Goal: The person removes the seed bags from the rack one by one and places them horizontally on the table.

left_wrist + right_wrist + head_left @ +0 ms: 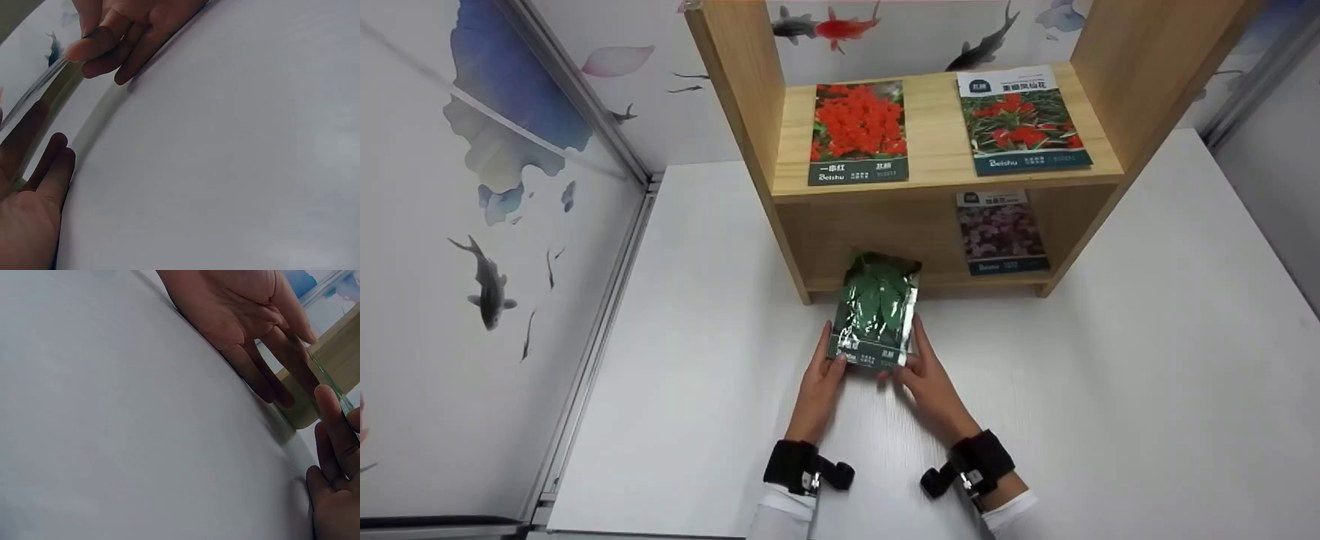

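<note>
A glossy green seed packet (877,307) with a leafy picture leans tilted before the lower level of a wooden shelf (945,186). My left hand (819,390) pinches its lower left corner, thumb on the front face. On the other side my right hand (928,379) holds the lower right corner, with fingers partly hidden behind the packet. In the left wrist view, the left hand (28,225) is at lower left and the right hand (146,19) at the top. The right wrist view has the right hand (340,495) at lower right and the left hand (236,309) above.
Two red-flower seed packets stand on the upper level, one left (859,131) and one right (1024,120). A pink-flower packet (1003,232) leans at the lower right. The shelf stands on a white table (1147,420), with walls (427,300) printed with fish around it.
</note>
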### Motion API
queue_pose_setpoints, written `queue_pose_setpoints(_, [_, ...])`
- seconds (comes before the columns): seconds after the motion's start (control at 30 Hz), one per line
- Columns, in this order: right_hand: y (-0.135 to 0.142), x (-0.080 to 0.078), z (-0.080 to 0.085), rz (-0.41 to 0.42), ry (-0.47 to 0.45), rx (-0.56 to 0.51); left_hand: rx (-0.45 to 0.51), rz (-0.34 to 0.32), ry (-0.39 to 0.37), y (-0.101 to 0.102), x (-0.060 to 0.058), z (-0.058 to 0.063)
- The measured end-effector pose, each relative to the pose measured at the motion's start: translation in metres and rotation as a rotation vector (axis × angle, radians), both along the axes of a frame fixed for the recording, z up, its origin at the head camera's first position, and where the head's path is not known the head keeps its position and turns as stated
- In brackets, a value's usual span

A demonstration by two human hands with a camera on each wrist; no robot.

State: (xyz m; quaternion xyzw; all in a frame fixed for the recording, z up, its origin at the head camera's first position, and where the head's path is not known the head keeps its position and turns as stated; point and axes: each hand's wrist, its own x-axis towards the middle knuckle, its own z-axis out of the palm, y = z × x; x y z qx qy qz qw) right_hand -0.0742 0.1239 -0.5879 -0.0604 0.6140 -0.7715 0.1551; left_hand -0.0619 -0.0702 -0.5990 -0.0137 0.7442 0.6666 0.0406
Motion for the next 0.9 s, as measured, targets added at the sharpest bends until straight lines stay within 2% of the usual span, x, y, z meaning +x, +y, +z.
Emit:
queue_pose_setpoints(0.13, [0.001, 0.002, 0.001, 0.026, 0.016, 0.04, -0.032, -0.004, 0.028, -0.001, 0.002, 0.001])
queue_pose_setpoints(0.2, [0.001, 0.003, 0.0, 0.039, 0.009, 0.029, -0.007, -0.013, 0.023, -0.003, 0.005, 0.003])
queue_pose_setpoints(0.4, [0.0, 0.006, -0.001, 0.068, -0.046, 0.0, 0.212, -0.069, -0.055, -0.007, 0.018, 0.019])
queue_pose_setpoints(0.47, [-0.001, 0.008, 0.0, 0.077, -0.034, 0.051, 0.271, -0.085, -0.072, -0.009, 0.023, 0.024])
queue_pose_setpoints(0.63, [-0.008, 0.013, 0.012, 0.118, 0.013, 0.211, 0.319, -0.072, -0.106, -0.016, 0.03, 0.031])
queue_pose_setpoints(0.77, [-0.015, 0.02, 0.026, 0.176, 0.038, 0.282, 0.326, -0.062, -0.123, -0.023, 0.036, 0.031])
queue_pose_setpoints(0.9, [-0.019, 0.024, 0.033, 0.198, 0.12, 0.385, 0.304, -0.058, -0.131, -0.027, 0.042, 0.031])
